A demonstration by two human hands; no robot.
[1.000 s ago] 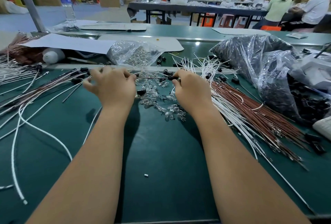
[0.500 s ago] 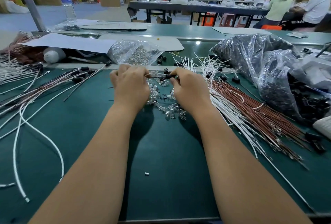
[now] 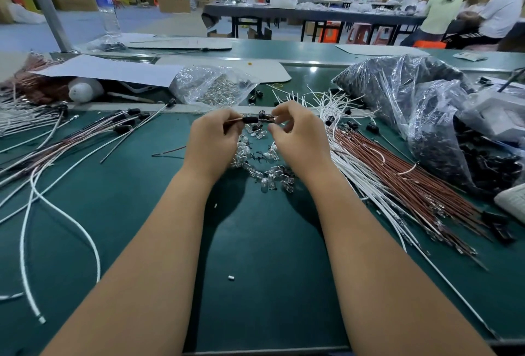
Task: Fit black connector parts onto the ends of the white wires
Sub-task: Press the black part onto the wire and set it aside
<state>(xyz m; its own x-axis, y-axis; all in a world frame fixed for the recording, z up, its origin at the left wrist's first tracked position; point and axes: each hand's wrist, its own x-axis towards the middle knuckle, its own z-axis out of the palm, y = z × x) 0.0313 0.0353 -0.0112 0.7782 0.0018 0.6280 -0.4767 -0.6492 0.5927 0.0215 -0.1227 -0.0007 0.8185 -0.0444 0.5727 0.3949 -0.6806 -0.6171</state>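
My left hand (image 3: 211, 142) pinches a thin brown and white wire pair just left of a small black connector (image 3: 250, 120). My right hand (image 3: 298, 139) pinches the wire ends on the connector's right side. Both hands hover close together above a heap of small clear glass bulbs (image 3: 265, 168) at the middle of the green table (image 3: 255, 256). A bundle of white wires (image 3: 349, 165) and brown wires (image 3: 409, 185) fans out to the right of my right hand. Loose black connectors (image 3: 329, 121) lie among the wire ends.
Wires with black connectors fitted (image 3: 85, 134) lie spread at the left. A clear bag of metal parts (image 3: 213, 85) sits behind my hands. Large plastic bags of black parts (image 3: 420, 105) fill the right side. A water bottle (image 3: 106, 6) stands far left. Two people sit at a back table.
My left hand has travelled right from the left wire pile to meet my right hand. Both hands have risen slightly, and the black connector now sits between them.
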